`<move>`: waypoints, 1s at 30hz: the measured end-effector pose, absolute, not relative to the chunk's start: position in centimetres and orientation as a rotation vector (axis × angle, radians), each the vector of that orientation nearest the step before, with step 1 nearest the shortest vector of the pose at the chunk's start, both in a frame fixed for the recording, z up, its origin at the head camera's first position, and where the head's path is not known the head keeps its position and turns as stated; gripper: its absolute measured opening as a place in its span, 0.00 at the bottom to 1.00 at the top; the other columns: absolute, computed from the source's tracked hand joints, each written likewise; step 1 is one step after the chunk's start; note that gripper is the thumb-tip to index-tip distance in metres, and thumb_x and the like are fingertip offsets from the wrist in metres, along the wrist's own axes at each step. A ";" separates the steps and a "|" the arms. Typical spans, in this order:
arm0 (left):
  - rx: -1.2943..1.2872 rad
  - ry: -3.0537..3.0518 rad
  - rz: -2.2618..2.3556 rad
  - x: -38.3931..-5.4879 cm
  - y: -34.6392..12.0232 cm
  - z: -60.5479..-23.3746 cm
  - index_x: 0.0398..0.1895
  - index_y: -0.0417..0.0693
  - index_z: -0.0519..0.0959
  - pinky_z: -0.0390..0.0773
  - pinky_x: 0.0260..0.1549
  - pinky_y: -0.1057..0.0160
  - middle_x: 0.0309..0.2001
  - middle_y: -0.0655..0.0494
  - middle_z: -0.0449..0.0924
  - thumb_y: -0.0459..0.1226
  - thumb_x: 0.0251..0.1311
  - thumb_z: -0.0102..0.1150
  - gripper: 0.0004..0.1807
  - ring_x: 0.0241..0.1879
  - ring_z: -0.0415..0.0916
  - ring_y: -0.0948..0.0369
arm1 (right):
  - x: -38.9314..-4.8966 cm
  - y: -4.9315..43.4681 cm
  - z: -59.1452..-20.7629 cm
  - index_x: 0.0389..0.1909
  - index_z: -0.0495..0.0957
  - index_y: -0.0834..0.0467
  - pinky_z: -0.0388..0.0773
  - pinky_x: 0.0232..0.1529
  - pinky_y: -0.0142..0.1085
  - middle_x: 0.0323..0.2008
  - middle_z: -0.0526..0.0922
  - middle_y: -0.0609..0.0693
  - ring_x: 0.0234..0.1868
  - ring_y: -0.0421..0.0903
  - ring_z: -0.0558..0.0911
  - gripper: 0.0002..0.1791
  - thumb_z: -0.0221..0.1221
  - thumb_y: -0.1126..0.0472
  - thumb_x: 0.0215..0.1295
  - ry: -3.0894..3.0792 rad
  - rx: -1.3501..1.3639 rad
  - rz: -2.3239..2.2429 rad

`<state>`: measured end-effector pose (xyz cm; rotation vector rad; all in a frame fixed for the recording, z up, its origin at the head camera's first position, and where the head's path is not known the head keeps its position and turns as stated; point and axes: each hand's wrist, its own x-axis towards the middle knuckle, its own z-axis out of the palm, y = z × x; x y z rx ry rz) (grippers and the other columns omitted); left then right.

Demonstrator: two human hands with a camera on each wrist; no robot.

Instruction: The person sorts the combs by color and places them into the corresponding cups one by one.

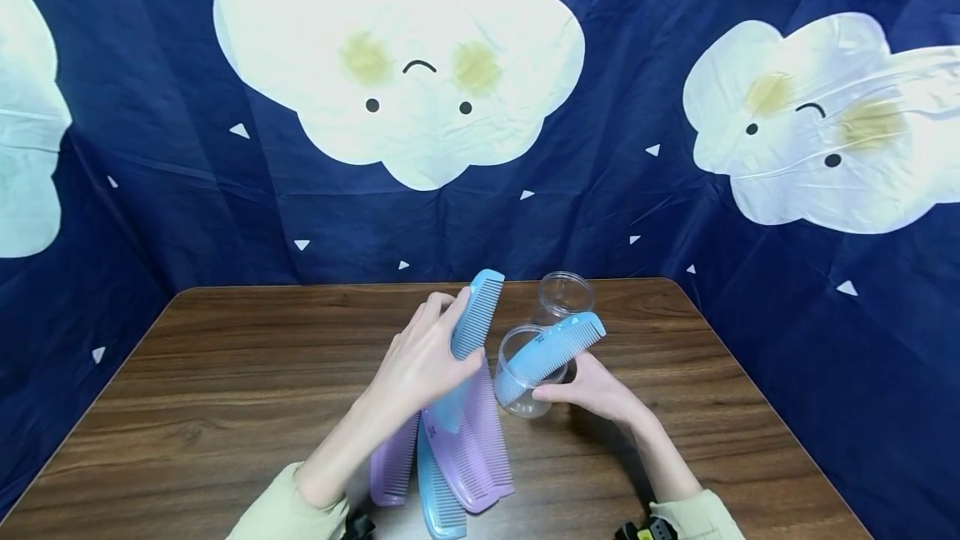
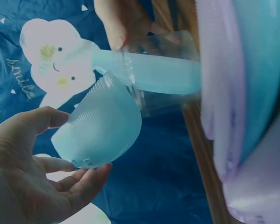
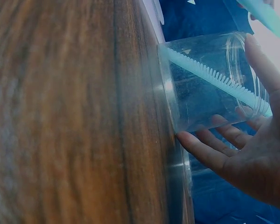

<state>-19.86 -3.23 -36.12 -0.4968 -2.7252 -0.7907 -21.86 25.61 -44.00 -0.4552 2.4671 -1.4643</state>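
My left hand (image 1: pixel 423 352) pinches a blue comb (image 1: pixel 480 311) between thumb and fingers, tilted with its upper end towards the back of the table. In the left wrist view this comb (image 2: pixel 102 126) hangs close in front of the clear jar. My right hand (image 1: pixel 600 394) holds that clear plastic jar (image 1: pixel 525 408) from its right side, thumb near the rim. A second blue comb (image 1: pixel 558 347) leans inside the jar, its upper end sticking out past the rim to the right. The right wrist view shows the jar (image 3: pixel 191 105) standing on the table, fingers spread along its wall.
Below my left hand, purple combs (image 1: pixel 393 469) and a blue comb (image 1: pixel 441 497) lie overlapping on the wooden table (image 1: pixel 225 390). Another clear jar (image 1: pixel 566 294) stands just behind the held one. A dark blue cloth (image 1: pixel 187 215) with clouds hangs around the table's edges.
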 end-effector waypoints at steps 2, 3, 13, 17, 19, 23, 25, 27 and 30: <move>-0.515 -2.694 -0.802 -19.9 -2.9 -35.7 0.79 0.54 0.63 0.83 0.36 0.49 0.63 0.49 0.73 0.49 0.56 0.67 0.45 0.54 0.76 0.52 | -21.9 25.6 -44.0 0.71 0.67 0.48 0.67 0.70 0.51 0.62 0.81 0.49 0.67 0.48 0.75 0.41 0.73 0.50 0.59 2.467 -0.456 -1.465; -0.524 -2.683 -0.808 -20.0 -2.8 -35.5 0.79 0.54 0.63 0.83 0.37 0.49 0.63 0.49 0.73 0.48 0.56 0.67 0.45 0.54 0.76 0.52 | -21.8 25.6 -44.0 0.72 0.67 0.48 0.67 0.70 0.51 0.63 0.80 0.48 0.67 0.48 0.74 0.41 0.73 0.50 0.59 2.469 -0.457 -1.463; -0.571 -2.616 -0.871 -20.4 -1.2 -33.9 0.79 0.55 0.63 0.84 0.39 0.52 0.64 0.51 0.72 0.47 0.58 0.68 0.44 0.53 0.77 0.54 | -21.9 25.7 -43.9 0.73 0.66 0.48 0.67 0.71 0.50 0.64 0.80 0.48 0.68 0.48 0.75 0.41 0.72 0.50 0.59 2.462 -0.450 -1.457; -0.599 -2.580 -0.910 -20.7 -0.4 -33.3 0.80 0.56 0.62 0.83 0.39 0.53 0.65 0.52 0.71 0.47 0.58 0.67 0.45 0.54 0.77 0.55 | -21.9 25.7 -43.8 0.72 0.68 0.47 0.67 0.71 0.49 0.63 0.81 0.47 0.68 0.47 0.75 0.40 0.72 0.50 0.59 2.467 -0.439 -1.455; -0.606 -2.563 -0.931 -20.9 0.0 -33.1 0.80 0.57 0.62 0.83 0.40 0.52 0.66 0.53 0.71 0.47 0.58 0.67 0.45 0.56 0.76 0.55 | -21.9 25.8 -43.8 0.71 0.68 0.47 0.67 0.70 0.49 0.62 0.82 0.47 0.67 0.47 0.76 0.39 0.72 0.50 0.59 2.464 -0.440 -1.456; -0.618 -2.520 -0.964 -21.3 0.9 -32.9 0.80 0.57 0.61 0.83 0.41 0.51 0.66 0.53 0.70 0.47 0.59 0.66 0.45 0.58 0.75 0.55 | -21.9 25.9 -44.0 0.71 0.68 0.46 0.67 0.71 0.49 0.63 0.81 0.46 0.68 0.47 0.75 0.39 0.72 0.50 0.60 2.463 -0.434 -1.449; -0.625 -2.496 -0.984 -21.6 1.2 -32.9 0.80 0.57 0.61 0.84 0.41 0.52 0.67 0.52 0.70 0.46 0.59 0.66 0.45 0.59 0.75 0.55 | -22.0 25.9 -44.1 0.72 0.67 0.45 0.66 0.71 0.50 0.64 0.80 0.45 0.70 0.47 0.74 0.39 0.72 0.49 0.60 2.464 -0.425 -1.441; -0.631 -2.472 -0.998 -21.9 1.6 -33.0 0.80 0.56 0.60 0.84 0.42 0.52 0.67 0.52 0.71 0.46 0.59 0.66 0.45 0.59 0.75 0.54 | -22.0 25.9 -44.1 0.72 0.67 0.45 0.65 0.72 0.50 0.65 0.80 0.45 0.71 0.47 0.72 0.40 0.72 0.49 0.60 2.464 -0.412 -1.438; -0.637 -2.443 -1.032 -22.2 1.9 -33.1 0.81 0.56 0.60 0.83 0.43 0.53 0.67 0.52 0.71 0.45 0.58 0.66 0.45 0.59 0.75 0.54 | -22.0 25.7 -44.2 0.74 0.65 0.45 0.63 0.73 0.51 0.67 0.78 0.45 0.72 0.47 0.71 0.42 0.72 0.49 0.60 2.462 -0.406 -1.437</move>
